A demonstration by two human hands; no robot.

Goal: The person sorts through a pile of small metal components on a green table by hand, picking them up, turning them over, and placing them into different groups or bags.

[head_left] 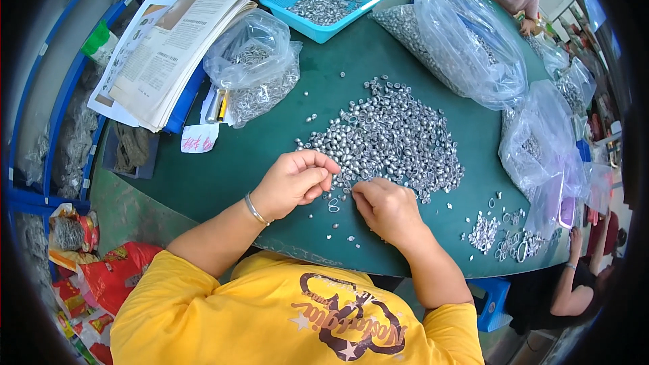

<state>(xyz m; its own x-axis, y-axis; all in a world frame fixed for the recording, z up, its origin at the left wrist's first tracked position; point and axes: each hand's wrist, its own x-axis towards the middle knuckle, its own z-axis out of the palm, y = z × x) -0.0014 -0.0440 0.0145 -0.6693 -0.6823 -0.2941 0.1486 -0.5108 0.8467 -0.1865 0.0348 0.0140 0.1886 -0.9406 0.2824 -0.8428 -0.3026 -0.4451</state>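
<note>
Head view, going left to right: at the table's left edge a stack of printed papers lies half off the green surface, clear of the work. Just beside it sits a clear bag of metal rings, mouth open so it can be reached. Near the far edge a turquoise tray holds more silver pieces.

Your left hand hovers near the table's near edge, its fingers curled in toward the thumb as if pinching something small; what it grips, if anything, is too tiny to tell. Between your hands a few loose rings lie on the green top. Your right hand rests knuckles up, fingers bent down against the near rim of the pile of small silver parts, which is heaped at the table's middle so that both hands can draw from it; whether those fingers hold a piece is hidden.

Toward the right edge stand large clear bags of the same parts, and small sorted clusters lie near the right corner, kept apart from the main heap.
</note>
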